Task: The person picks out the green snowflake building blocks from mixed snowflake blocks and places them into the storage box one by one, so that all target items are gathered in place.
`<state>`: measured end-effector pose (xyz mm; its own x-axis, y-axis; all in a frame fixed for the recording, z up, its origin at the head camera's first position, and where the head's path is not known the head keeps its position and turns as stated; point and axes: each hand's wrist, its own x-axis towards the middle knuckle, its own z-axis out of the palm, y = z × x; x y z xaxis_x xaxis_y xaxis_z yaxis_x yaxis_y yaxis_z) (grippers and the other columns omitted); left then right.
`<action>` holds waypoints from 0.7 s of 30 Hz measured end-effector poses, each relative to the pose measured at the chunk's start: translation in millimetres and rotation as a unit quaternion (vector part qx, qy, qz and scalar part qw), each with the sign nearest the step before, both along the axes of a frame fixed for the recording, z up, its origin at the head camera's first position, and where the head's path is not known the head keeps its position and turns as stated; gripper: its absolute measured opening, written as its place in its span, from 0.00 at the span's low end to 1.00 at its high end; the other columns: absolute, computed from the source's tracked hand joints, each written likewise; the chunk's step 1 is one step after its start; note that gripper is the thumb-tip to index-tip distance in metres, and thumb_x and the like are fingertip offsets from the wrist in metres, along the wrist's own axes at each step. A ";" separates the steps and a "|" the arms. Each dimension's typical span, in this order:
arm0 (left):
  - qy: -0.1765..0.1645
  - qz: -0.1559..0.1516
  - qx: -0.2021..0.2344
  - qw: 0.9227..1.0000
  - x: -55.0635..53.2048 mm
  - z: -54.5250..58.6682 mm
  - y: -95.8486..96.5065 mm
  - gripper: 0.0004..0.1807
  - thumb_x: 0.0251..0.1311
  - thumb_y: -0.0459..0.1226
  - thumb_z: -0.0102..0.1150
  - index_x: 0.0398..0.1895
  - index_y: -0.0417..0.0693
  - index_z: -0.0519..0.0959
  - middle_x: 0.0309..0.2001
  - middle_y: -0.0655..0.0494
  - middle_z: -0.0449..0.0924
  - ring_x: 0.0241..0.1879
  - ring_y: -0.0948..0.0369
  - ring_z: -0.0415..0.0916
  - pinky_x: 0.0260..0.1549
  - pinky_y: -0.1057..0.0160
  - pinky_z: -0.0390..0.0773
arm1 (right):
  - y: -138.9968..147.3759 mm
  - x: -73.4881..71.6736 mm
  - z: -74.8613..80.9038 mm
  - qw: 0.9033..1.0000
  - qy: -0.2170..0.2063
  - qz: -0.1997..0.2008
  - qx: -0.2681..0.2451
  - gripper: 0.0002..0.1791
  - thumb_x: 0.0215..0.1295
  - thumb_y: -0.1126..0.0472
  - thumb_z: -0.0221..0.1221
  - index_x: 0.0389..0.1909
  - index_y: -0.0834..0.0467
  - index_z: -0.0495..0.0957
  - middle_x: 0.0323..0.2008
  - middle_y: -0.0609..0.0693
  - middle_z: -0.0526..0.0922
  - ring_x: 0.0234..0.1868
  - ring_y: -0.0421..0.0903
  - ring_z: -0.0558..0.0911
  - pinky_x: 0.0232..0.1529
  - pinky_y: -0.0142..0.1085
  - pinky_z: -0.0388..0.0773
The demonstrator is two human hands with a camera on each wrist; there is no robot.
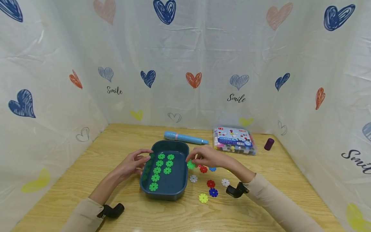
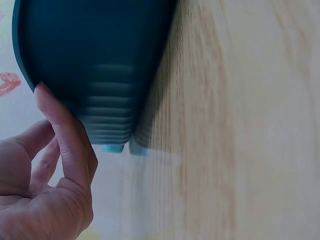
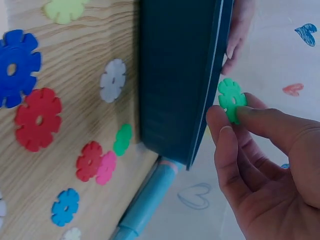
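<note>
A dark teal plastic tray (image 1: 176, 191) lies on the table, with several green snowflake building discs (image 1: 155, 178) laid in two columns on its bottom. My left hand (image 1: 134, 163) holds the tray's left rim; the left wrist view shows its fingers bent against the outer wall. At the opposite side, my right hand (image 1: 207, 155) pinches a green snowflake disc (image 3: 230, 97) between thumb and fingertips, just beside the tray's right rim. Below that hand, another green disc (image 3: 122, 140) lies on the table near a pink disc (image 3: 106, 168) and a red disc (image 3: 89, 161).
Right of the tray lie more loose discs, among them a yellow disc (image 1: 203, 198), a dark blue disc (image 1: 213, 192) and a white disc (image 1: 193, 178). Behind stand a blue microphone-like stick (image 1: 185, 138), a clear parts box (image 1: 234, 140) and a purple cylinder (image 1: 269, 144).
</note>
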<state>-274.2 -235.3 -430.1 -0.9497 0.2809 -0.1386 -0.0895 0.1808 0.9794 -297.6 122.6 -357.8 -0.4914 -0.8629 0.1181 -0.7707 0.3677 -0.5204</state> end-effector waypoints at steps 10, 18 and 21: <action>-0.002 -0.004 0.006 1.000 -1.6 -1.4 0.6 0.29 0.68 0.48 0.57 0.69 0.51 0.66 0.36 0.52 0.78 0.26 0.63 0.77 0.23 0.68 0.80 | -23.9 -9.9 6.4 0.999 -0.008 0.015 0.032 0.13 0.72 0.65 0.55 0.50 0.53 0.83 0.42 0.51 0.84 0.33 0.43 0.87 0.35 0.25 0.81; 0.004 -0.007 -0.001 1.000 -1.3 -0.2 -0.3 0.29 0.68 0.48 0.56 0.70 0.51 0.65 0.38 0.52 0.79 0.27 0.63 0.78 0.23 0.68 0.80 | -47.4 -17.5 10.5 0.997 -0.016 0.040 0.059 0.12 0.71 0.65 0.56 0.50 0.58 0.83 0.42 0.52 0.87 0.31 0.40 0.86 0.33 0.25 0.81; 0.006 -0.008 -0.002 1.000 -1.2 -0.1 -1.0 0.29 0.69 0.48 0.55 0.70 0.51 0.65 0.37 0.53 0.78 0.27 0.62 0.78 0.23 0.68 0.80 | -55.4 -18.6 11.8 0.996 -0.028 0.042 0.072 0.12 0.70 0.65 0.57 0.50 0.60 0.83 0.42 0.53 0.87 0.32 0.45 0.87 0.32 0.25 0.81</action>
<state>-275.4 -236.3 -430.2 -0.9464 0.2961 -0.1291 -0.0755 0.1858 0.9797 -316.3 67.2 -346.0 -0.4195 -0.9070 -0.0359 -0.7733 0.3778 -0.5092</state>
